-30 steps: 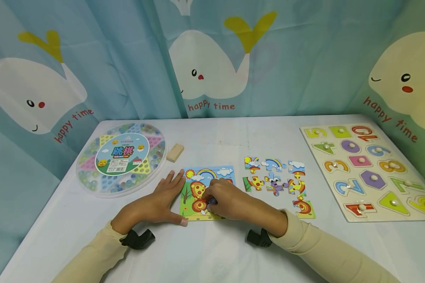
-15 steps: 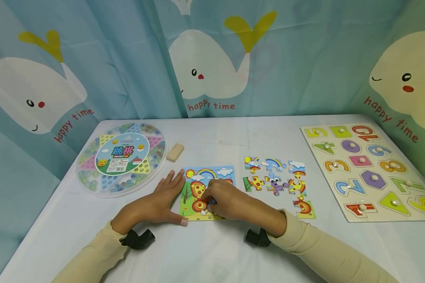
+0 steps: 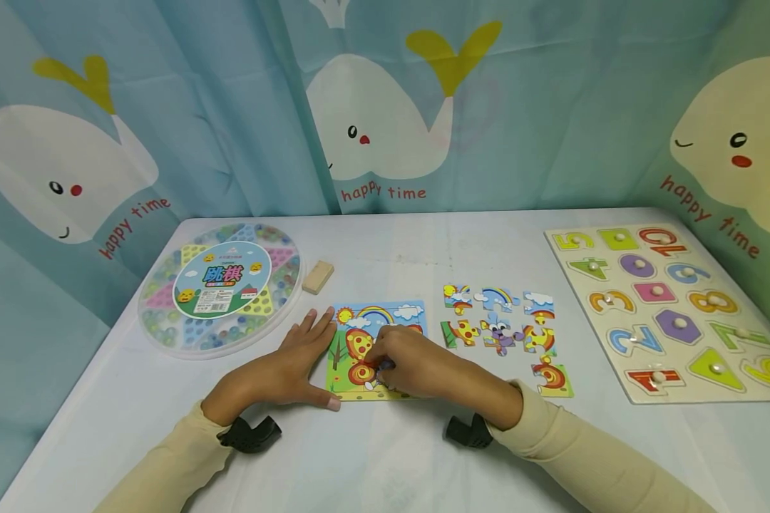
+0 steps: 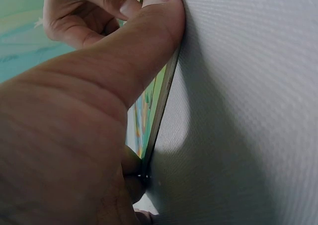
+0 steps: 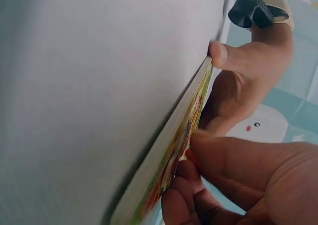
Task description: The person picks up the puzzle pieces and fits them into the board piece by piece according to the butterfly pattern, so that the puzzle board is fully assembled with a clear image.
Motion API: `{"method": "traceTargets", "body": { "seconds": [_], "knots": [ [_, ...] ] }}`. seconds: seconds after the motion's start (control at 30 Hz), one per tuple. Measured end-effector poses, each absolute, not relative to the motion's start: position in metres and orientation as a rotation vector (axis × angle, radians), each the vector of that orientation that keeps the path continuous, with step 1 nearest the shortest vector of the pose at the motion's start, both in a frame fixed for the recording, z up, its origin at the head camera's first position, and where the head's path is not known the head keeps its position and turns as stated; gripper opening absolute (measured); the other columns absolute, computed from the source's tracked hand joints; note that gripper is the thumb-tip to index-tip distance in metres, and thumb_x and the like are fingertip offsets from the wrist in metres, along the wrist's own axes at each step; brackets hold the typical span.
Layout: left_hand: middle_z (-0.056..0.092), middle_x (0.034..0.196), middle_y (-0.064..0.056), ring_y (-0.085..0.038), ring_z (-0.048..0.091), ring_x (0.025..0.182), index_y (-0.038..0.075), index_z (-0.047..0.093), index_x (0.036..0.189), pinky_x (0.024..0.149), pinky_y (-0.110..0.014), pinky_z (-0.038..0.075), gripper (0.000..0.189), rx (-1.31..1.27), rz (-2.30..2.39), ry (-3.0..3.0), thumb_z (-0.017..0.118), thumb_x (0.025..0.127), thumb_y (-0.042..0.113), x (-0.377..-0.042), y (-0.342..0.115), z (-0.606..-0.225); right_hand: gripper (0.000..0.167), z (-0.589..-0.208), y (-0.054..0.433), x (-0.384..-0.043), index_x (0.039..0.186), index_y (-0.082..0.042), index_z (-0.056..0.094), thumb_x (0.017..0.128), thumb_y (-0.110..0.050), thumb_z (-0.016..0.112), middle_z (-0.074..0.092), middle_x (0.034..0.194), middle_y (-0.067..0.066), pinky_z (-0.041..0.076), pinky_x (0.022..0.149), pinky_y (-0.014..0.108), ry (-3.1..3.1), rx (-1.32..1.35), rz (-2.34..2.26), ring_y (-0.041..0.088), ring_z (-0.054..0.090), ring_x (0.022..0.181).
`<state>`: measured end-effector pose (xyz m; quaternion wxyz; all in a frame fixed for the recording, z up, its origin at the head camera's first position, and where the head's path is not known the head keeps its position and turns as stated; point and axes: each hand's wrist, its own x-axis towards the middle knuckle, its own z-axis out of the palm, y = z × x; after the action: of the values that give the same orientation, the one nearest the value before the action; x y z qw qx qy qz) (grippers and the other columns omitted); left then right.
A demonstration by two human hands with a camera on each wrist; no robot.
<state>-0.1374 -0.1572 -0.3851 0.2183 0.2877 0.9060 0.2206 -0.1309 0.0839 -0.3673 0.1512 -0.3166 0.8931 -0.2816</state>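
Note:
A puzzle board (image 3: 336, 381) with a picture of butterfly wings, a sun and a rainbow lies flat on the table. My left hand (image 3: 298, 360) is spread along its left side, thumb at the near left corner and fingertips by the far left one. Low over the board's middle, my right hand (image 3: 413, 362) pinches a puzzle piece (image 3: 385, 366) with some purple on it, mostly hidden by the fingers. The right wrist view shows fingertips right at the board's surface, with a piece edge (image 5: 170, 169) beside them. Right of the board lie several loose puzzle pieces (image 3: 499, 333).
At the right stands out a flat number-and-shape peg board (image 3: 622, 349). A round Chinese checkers box (image 3: 221, 331) lies at the back left, with a small wooden block (image 3: 317, 276) next to it. A whale-print curtain (image 3: 539, 128) borders the white table (image 3: 385, 456).
Both hands stay in nearly the same places. The right fingers shift only very slightly over the board with the puzzle piece.

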Motion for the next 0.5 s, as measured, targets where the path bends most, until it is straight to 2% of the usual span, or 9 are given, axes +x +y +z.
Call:
{"method": "traceTargets", "body": {
  "seconds": [0.27,0.5],
  "knots": [
    [-0.009,0.162,-0.008,-0.031,-0.016,0.145,0.001,0.009,0.155,0.115,-0.053,-0.003,0.121,0.795,0.611,2.507,0.080,0.072,0.055,-0.138,-0.157,-0.386,0.020,-0.364,0.090,-0.132,0.103,-0.006,0.076,0.085,0.002,0.069,0.062,0.091,-0.001,0.048,0.074,0.028,2.538,-0.929,-0.877,0.014,0.055,0.085],
    [-0.008,0.162,-0.007,-0.030,-0.016,0.145,0.001,0.010,0.155,0.115,-0.053,-0.003,0.122,0.782,0.603,2.514,0.080,0.072,0.056,-0.138,-0.156,-0.387,0.023,-0.361,0.100,-0.133,0.109,-0.001,0.073,0.087,0.000,0.068,0.063,0.098,0.000,0.050,0.077,0.027,2.534,-0.955,-0.903,0.014,0.058,0.090]
  ]
}}
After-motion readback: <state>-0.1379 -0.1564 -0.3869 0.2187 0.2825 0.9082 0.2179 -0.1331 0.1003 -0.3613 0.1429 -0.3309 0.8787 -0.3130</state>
